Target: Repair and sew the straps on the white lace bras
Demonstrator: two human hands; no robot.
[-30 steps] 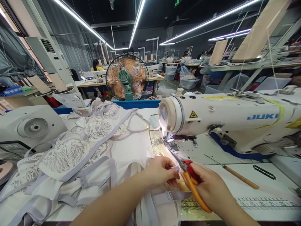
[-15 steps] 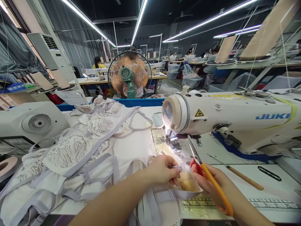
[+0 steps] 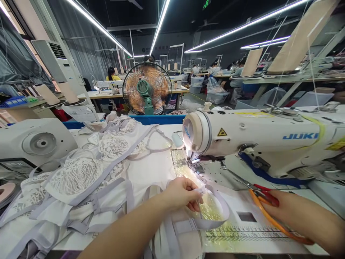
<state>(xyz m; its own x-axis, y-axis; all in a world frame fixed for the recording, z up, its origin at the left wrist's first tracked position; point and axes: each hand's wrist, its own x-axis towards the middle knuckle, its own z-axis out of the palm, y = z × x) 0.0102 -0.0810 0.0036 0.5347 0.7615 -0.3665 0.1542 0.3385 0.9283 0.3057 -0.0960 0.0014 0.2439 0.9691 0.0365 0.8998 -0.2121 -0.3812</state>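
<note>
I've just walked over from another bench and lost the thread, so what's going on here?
A person's left hand pinches a pale grey strap in front of a sewing machine. The right hand holds scissors off to the right, their blades pointing away from the person and clear of the strap. On the left lies a heap of white lace garments with grey edging. The machine's lamp is lit, but neither hand is at its needle.

The left hand [image 3: 182,194] is pinching a strap [image 3: 208,223]; right of its fingers [image 3: 195,196], the right hand [image 3: 293,208] is holding scissors [image 3: 266,196]; beyond those fingers a sewing machine [image 3: 264,129] is standing.
</note>
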